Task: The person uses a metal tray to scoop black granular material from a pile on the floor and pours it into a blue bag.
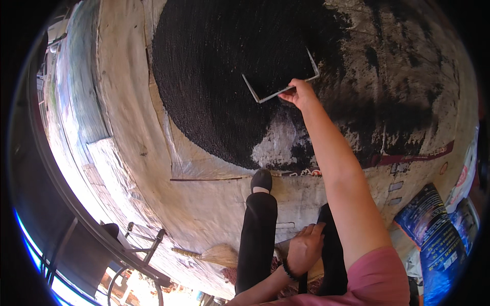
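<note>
My right hand (300, 95), its arm stretched forward, grips the long side of a thin, U-shaped metal bar (269, 97). The bar's two bent ends point away from me over a broad, round spread of black grainy material (214, 92). Thumb and fingers close round the bar near its middle. My left hand (306, 248), with a dark bead bracelet at the wrist, lies against my right trouser leg near the knee. Its fingers stretch along the cloth, and nothing shows in it.
Under the black material lies a worn, pale sheet (204, 166). A straw hand broom (219, 254) and a metal-framed stand (146, 248) are at lower left. Blue printed sacks (434, 239) lie at lower right. My dark shoe (262, 179) touches the sheet's near edge.
</note>
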The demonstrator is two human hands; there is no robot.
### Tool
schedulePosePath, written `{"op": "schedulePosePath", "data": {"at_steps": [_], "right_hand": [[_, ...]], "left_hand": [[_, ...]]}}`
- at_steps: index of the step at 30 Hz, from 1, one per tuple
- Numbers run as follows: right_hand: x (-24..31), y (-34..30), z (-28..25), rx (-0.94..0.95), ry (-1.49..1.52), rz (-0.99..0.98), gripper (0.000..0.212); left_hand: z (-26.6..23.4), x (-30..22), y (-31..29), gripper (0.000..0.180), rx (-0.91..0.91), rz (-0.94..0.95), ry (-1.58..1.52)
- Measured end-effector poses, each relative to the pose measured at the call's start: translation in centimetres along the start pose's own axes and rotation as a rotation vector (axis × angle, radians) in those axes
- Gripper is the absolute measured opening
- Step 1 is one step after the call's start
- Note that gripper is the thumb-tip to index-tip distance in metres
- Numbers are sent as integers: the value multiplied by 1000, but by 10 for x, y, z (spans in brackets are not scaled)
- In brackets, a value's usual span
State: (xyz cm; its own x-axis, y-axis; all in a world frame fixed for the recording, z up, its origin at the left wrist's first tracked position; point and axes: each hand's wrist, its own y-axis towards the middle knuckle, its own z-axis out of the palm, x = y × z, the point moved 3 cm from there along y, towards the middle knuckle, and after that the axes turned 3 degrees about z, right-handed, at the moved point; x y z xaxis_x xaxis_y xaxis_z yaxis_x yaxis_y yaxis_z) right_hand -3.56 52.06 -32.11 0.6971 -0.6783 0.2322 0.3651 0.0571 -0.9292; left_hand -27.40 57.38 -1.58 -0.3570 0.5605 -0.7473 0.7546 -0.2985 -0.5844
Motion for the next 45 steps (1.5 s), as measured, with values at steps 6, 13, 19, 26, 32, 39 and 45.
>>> {"op": "schedulePosePath", "data": {"at_steps": [6, 13, 19, 26, 32, 39, 45], "right_hand": [[-22, -33, -31, 202, 76, -23, 10], [-22, -16, -35, 242, 92, -98, 15], [4, -52, -69, 258, -18, -138, 15], [44, -169, -81, 284, 36, -215, 12], [71, -245, -89, 262, 27, -229, 13], [112, -390, -91, 298, 78, -368, 16], [138, -477, -103, 270, 85, -434, 15]], "left_hand": [[-3, -10, 9, 25, 14, -54, -31], [0, -6, 12, 25, 35, -126, 79], [8, -6, 13, 25, 112, -63, 149], [36, 24, 1, 24, 181, 33, 289], [19, 29, -57, 16, 8, 59, 255], [-44, -11, -143, 15, -21, -113, 228], [-74, -78, -159, 15, 54, 45, 315]]}}
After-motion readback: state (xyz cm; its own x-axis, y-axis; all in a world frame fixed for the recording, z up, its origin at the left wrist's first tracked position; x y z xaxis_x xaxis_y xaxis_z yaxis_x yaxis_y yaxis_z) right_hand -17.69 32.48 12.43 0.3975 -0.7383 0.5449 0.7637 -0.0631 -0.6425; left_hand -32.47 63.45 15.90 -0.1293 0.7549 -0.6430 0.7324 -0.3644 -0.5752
